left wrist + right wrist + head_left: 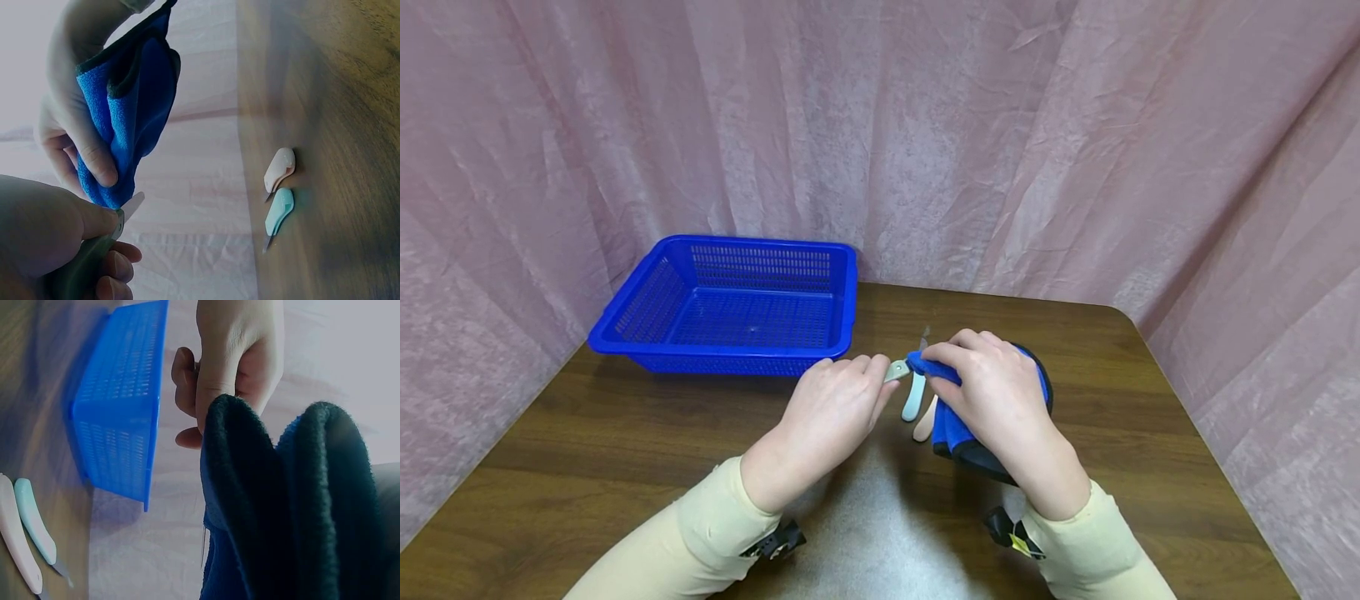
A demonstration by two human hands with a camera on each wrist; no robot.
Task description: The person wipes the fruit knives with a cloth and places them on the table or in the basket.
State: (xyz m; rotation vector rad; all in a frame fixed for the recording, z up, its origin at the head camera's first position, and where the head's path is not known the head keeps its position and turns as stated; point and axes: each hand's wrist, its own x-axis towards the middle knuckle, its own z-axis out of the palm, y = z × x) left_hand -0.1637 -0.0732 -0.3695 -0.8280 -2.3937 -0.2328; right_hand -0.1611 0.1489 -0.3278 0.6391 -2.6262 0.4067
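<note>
My left hand point(838, 396) grips the pale green handle of a small knife point(896, 370), with a rivet showing near the blade end. My right hand point(992, 379) pinches a folded blue cloth point(952, 427) with black edging. In the left wrist view, the cloth's tip lies against the knife blade point(134, 205), close to the handle, and the blade's pointed end shows past it. Both hands are raised above the table. Below them lie a mint-handled knife point(279, 211) and a pink-handled knife point(279, 170), side by side with blades out.
A blue plastic basket point(722, 348) with slotted walls stands at the back left of the brown wooden table point(1097, 400). Its inside shows a bare grid floor. Pink curtains point(925, 150) hang behind the table and along its sides.
</note>
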